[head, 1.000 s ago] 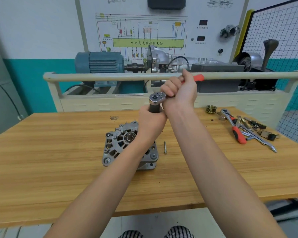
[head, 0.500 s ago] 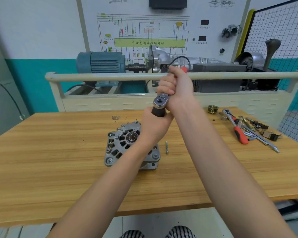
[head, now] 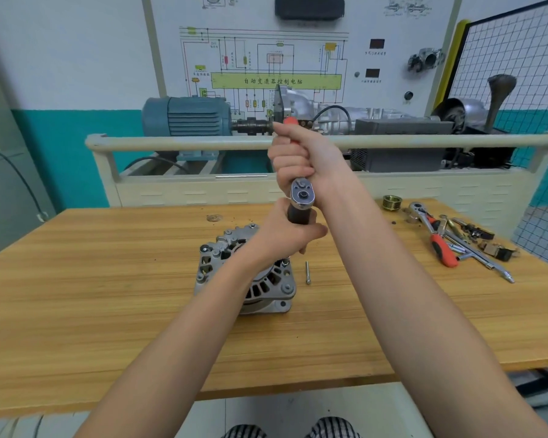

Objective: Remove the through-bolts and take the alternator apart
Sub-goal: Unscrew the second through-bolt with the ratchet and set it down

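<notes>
One through-bolt [head: 307, 272] lies out beside the alternator [head: 268, 289]; left hand [head: 285, 235] grips the socket [head: 299, 215], right hand [head: 301, 156] clasps the ratchet [head: 302, 194], loosening another; next comes a return swing.

The ratchet [head: 301, 193] shows a bright silver head just below the right hand's [head: 304, 159] grip, and an orange-red handle tip pokes out above it. In the left hand's [head: 285, 232] grip sits a dark grey, nearly black socket [head: 298, 214]. Under that grip the alternator [head: 250, 276] is dull silver-grey with black slots. Just right of it lies a silver bolt [head: 307, 272]. The counter [head: 92, 295] is honey-yellow wood with fine lengthwise grain. Far right of both grips lie a second ratchet [head: 432, 237], silver with a red-and-black handle, and a brass-coloured ribbed pulley [head: 392, 202]. Black-and-white checked trousers [head: 332, 428] show at the bottom edge.
</notes>
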The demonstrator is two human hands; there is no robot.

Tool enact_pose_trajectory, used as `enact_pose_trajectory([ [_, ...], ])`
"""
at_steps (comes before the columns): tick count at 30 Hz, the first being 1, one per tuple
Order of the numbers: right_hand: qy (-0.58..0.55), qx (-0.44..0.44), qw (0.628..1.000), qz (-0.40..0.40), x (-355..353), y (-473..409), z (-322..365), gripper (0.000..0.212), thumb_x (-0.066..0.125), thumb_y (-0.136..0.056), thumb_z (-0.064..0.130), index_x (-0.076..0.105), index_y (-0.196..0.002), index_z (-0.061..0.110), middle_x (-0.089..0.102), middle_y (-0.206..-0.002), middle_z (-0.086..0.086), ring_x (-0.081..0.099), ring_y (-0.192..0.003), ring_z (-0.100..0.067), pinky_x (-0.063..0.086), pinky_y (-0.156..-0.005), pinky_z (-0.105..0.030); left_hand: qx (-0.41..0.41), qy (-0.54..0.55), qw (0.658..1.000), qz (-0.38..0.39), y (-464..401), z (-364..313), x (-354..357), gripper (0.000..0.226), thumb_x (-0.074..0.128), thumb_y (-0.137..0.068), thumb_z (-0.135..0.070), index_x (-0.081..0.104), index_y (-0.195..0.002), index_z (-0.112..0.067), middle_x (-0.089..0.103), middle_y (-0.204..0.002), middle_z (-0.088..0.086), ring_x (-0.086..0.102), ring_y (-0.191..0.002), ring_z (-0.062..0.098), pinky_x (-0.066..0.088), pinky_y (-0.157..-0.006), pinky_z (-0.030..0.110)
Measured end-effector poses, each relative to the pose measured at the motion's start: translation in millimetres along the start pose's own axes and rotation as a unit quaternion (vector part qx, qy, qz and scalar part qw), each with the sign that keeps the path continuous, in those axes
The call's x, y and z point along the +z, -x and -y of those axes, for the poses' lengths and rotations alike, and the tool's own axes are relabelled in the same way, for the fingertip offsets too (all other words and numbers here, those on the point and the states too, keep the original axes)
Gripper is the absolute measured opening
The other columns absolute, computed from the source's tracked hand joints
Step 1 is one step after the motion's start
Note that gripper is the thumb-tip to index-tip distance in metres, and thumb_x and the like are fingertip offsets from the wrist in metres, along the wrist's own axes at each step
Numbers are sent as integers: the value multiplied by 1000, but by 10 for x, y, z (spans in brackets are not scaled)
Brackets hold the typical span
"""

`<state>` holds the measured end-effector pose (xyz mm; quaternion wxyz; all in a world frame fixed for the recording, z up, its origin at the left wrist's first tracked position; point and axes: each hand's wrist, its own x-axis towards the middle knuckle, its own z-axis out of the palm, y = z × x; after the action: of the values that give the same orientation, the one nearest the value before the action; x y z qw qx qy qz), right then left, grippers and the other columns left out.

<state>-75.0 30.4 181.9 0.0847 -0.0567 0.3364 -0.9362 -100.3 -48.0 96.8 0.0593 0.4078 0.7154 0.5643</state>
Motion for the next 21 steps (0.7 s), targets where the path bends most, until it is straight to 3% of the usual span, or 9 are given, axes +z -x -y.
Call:
enact_pose_trajectory([
  [3, -62, -159, 982, -79, -20, 20, -74, 41, 45, -99, 21, 32, -61, 18, 26, -35, 8, 22, -23, -4, 17, -24, -14, -6, 34, 995, -90, -9, 30, 65, 27, 60, -77, 6, 45, -57, -4, 45, -50, 10, 40, -41, 20, 35, -45, 24],
  [5, -105, -292, 941, -139, -34, 46, -149, 40, 46, -98, 19, 32, -61, 18, 22, -37, 9, 18, -27, -4, 16, -26, -16, -12, 85, 983, -161, -35, 34, 116, 22, 56, -77, 10, 47, -58, 3, 42, -51, 10, 36, -45, 21, 30, -44, 25],
  [7, -132, -363, 909, -158, -44, 83, -203, 39, 44, -99, 19, 31, -62, 19, 20, -40, 9, 16, -29, -5, 16, -28, -17, -19, 115, 974, -195, -38, 3, 159, 16, 52, -77, 12, 49, -61, 12, 42, -55, 12, 35, -50, 22, 27, -47, 27],
  [10, -112, -306, 936, -130, -79, 118, -142, 39, 43, -99, 19, 31, -62, 18, 20, -38, 9, 16, -28, -5, 16, -27, -17, -13, 75, 989, -124, -28, 4, 93, 28, 59, -76, 9, 46, -53, -1, 44, -50, 9, 39, -37, 13, 33, -41, 19],
  [14, -2, -62, 998, -27, -60, 71, 24, 39, 40, -100, 23, 31, -63, 18, 26, -35, 7, 20, -24, -4, 15, -25, -13, 17, -5, 999, 52, 8, -45, -54, 34, 68, -76, 1, 48, -50, -8, 49, -46, 5, 45, -42, 9, 41, -50, 18],
  [16, 41, 9, 999, 1, -34, 32, 44, 37, 38, -100, 26, 31, -65, 18, 29, -34, 6, 14, -28, -1, 16, -24, -12, 14, 7, 999, 49, 8, -49, -18, 38, 67, -76, 4, 45, -48, -8, 46, -44, 3, 43, -41, 11, 40, -49, 17],
  [18, 36, 20, 999, 2, -10, 13, 36, 38, 39, -100, 27, 30, -65, 18, 29, -33, 6, 14, -27, -1, 18, -23, -12, 4, 34, 999, 13, 7, -35, 34, 39, 65, -75, 6, 41, -50, -11, 41, -47, 5, 39, -42, 15, 37, -47, 21],
  [21, -42, -110, 991, -59, -27, 15, -33, 42, 44, -100, 22, 31, -60, 18, 26, -34, 8, 22, -22, -3, 18, -23, -14, -9, 61, 996, -71, -10, 2, 82, 36, 61, -77, 8, 40, -55, -12, 41, -46, 2, 37, -40, 14, 34, -44, 22],
])
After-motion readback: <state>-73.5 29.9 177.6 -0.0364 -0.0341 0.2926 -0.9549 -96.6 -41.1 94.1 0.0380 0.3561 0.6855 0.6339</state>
